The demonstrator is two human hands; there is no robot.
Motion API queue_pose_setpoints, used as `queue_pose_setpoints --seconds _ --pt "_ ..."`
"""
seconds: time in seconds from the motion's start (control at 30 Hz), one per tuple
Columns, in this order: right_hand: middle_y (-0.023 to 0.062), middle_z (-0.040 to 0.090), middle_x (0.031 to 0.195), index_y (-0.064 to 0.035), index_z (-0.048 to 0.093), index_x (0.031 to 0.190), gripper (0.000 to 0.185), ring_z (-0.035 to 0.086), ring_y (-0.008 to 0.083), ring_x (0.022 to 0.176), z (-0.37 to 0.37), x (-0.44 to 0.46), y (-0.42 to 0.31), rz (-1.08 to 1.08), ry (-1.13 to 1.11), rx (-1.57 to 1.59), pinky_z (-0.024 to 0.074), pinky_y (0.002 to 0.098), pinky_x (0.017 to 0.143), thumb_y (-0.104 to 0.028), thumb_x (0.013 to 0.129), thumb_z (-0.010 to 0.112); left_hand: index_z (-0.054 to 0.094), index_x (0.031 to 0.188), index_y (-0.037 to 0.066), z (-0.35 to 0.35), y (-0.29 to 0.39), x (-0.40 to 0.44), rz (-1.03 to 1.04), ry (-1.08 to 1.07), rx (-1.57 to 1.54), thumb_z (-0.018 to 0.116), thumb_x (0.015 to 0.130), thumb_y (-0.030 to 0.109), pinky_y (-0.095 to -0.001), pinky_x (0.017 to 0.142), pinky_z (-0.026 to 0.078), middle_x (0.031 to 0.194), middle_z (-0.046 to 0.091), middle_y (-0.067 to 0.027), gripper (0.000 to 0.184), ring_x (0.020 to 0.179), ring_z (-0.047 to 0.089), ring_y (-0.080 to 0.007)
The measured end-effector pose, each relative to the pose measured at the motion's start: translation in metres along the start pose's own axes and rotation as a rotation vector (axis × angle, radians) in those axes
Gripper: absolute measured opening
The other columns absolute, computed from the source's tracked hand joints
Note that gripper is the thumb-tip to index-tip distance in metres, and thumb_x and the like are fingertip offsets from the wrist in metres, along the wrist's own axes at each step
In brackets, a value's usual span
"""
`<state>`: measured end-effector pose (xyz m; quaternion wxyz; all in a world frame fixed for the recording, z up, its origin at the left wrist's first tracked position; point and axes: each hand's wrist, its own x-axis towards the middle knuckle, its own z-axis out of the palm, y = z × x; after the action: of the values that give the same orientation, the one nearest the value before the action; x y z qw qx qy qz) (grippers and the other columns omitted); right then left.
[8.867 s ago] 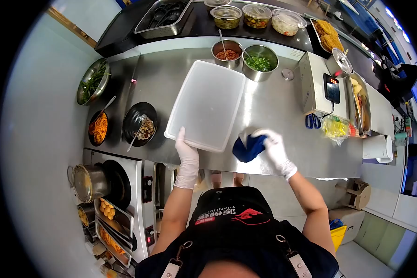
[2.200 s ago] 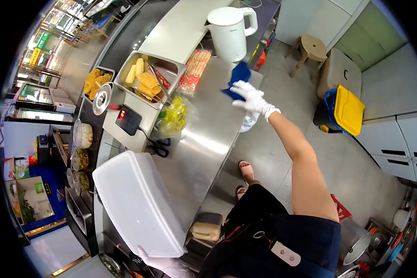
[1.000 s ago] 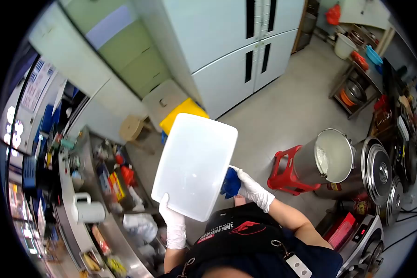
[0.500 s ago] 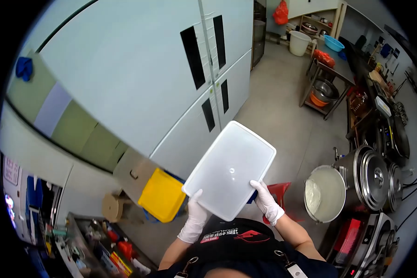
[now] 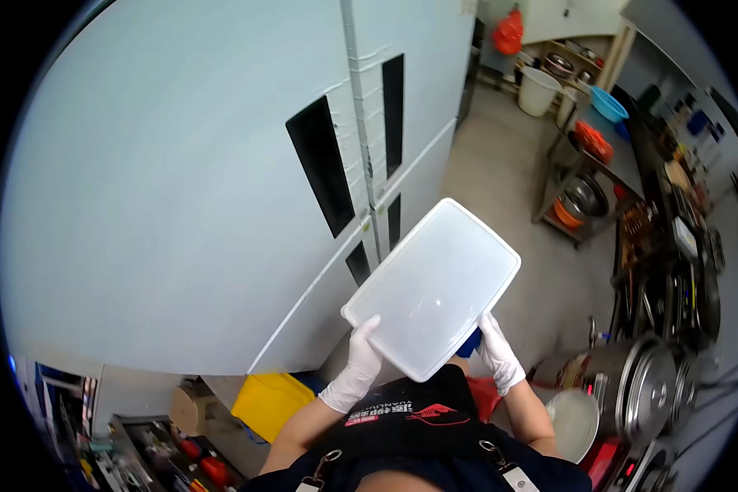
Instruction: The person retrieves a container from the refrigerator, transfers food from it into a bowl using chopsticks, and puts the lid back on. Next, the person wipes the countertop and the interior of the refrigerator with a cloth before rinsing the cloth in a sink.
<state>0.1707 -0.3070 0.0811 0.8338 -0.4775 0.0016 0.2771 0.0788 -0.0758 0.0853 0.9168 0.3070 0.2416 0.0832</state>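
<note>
Two gloved hands clamp a translucent rectangular plastic container (image 5: 439, 287), its white-rimmed lid facing up, in front of the person's black apron (image 5: 402, 435). The left hand (image 5: 356, 369) grips the near left edge, thumb on the lid's rim; the right hand (image 5: 501, 357) grips the near right side, thumb at the edge. The fingers under the container are hidden. A dark blue cloth (image 5: 469, 343) shows between the right hand and the container, partly covered by it.

The container is held clear of the floor (image 5: 508, 164), tilted and turned diagonally, with the pale refrigerator (image 5: 189, 197) and its black handle recesses to its left. A yellow bin lid (image 5: 272, 406) lies low on the left, near the left forearm. To the right are a bucket (image 5: 572, 422) and a large lidded steel pot (image 5: 649, 395). Farther off, a light blue basin (image 5: 608, 105) and a red plastic bag (image 5: 593, 142) sit on a metal table (image 5: 623, 156)
</note>
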Motion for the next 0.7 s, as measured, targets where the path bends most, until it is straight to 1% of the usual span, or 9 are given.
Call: queue_pose_setpoints --seconds 0.1,0.13,0.23,0.27,0.37,0.43,0.57,0.63,0.7 --pt "0.0102 0.058 0.120 0.0016 0.049 0.127 0.054 0.055 0.0179 0.108 -0.052 0.075 0.002 0.156 -0.117 -0.151 0.0428 0.0319 0.095 -0.029 0.086 0.066 0.040 0.133 0.001 0.010 0.010 0.024 0.024 0.095 -0.076 0.055 0.080 0.022 -0.0419 0.102 0.037 0.126 0.051 -0.0149 0.059 0.118 0.049 -0.0299" --pt "0.0059 0.066 0.104 0.0014 0.061 0.114 0.038 0.061 0.0137 0.094 -0.045 0.096 -0.014 0.186 -0.115 -0.209 0.0472 0.0294 0.087 -0.021 0.084 0.068 0.040 0.133 0.001 0.010 0.010 0.027 0.027 0.134 -0.105 0.055 0.079 0.022 -0.0422 0.102 0.037 0.126 0.051 -0.0154 0.060 0.118 0.049 -0.0304" --pt "0.0055 0.067 0.096 0.0018 0.063 0.108 0.028 0.062 0.0124 0.086 -0.061 0.195 -0.054 0.200 -0.315 -0.565 0.0491 0.0267 0.081 -0.012 0.084 0.065 0.041 0.132 -0.001 0.006 0.003 0.035 0.190 0.260 -0.126 0.056 0.077 0.023 -0.0425 0.101 0.039 0.125 0.052 -0.0166 0.062 0.116 0.050 -0.0312" --pt "0.0048 0.067 0.087 0.0019 0.065 0.101 0.020 0.062 0.0121 0.078 -0.044 0.224 -0.076 0.229 -0.278 -0.551 0.0502 0.0253 0.073 -0.006 0.083 0.063 0.042 0.132 -0.001 0.016 0.004 0.033 0.240 0.312 -0.128 0.057 0.077 0.024 -0.0424 0.101 0.039 0.125 0.052 -0.0166 0.062 0.116 0.050 -0.0311" --pt "0.0080 0.067 0.080 -0.0020 0.065 0.094 0.012 0.064 0.0182 0.073 0.006 0.293 -0.122 0.228 -0.398 -0.926 0.0513 0.0292 0.068 -0.007 0.084 0.061 0.040 0.133 -0.001 0.036 -0.006 0.022 0.383 0.499 -0.155 0.058 0.076 0.024 -0.0423 0.101 0.039 0.127 0.051 -0.0167 0.064 0.117 0.049 -0.0309" --pt "0.0090 0.065 0.086 -0.0067 0.065 0.098 0.018 0.064 0.0242 0.079 0.037 0.328 -0.122 -0.741 -0.796 -1.188 0.0511 0.0288 0.069 -0.007 0.080 0.062 0.041 0.132 -0.001 0.025 -0.027 0.016 0.454 0.581 -0.191 0.058 0.077 0.024 -0.0420 0.101 0.038 0.127 0.051 -0.0166 0.063 0.117 0.050 -0.0308" --pt "0.0087 0.057 0.114 -0.0046 0.061 0.100 0.030 0.061 0.0228 0.082 0.146 0.320 -0.143 -1.291 -1.228 -1.342 0.0513 0.0304 0.067 -0.007 0.071 0.062 0.040 0.133 -0.001 0.039 -0.058 -0.002 0.581 0.695 -0.272 0.059 0.077 0.018 -0.0426 0.103 0.037 0.128 0.050 -0.0163 0.063 0.118 0.049 -0.0312" --pt "0.0081 0.056 0.120 -0.0026 0.057 0.110 0.041 0.058 0.0206 0.077 0.174 0.328 -0.119 -1.525 -1.277 -1.429 0.0506 0.0314 0.063 -0.006 0.070 0.059 0.039 0.133 -0.001 0.039 -0.076 -0.012 0.621 0.762 -0.298 0.059 0.077 0.016 -0.0429 0.102 0.038 0.127 0.050 -0.0169 0.062 0.118 0.049 -0.0319" --pt "0.0098 0.058 0.111 0.0005 0.059 0.104 0.032 0.058 0.0219 0.075 0.195 0.331 -0.110 -1.688 -1.213 -1.642 0.0501 0.0318 0.059 -0.008 0.073 0.057 0.039 0.133 -0.001 0.054 -0.092 -0.013 0.636 0.766 -0.347 0.059 0.077 0.017 -0.0430 0.102 0.039 0.127 0.050 -0.0173 0.062 0.117 0.049 -0.0322"
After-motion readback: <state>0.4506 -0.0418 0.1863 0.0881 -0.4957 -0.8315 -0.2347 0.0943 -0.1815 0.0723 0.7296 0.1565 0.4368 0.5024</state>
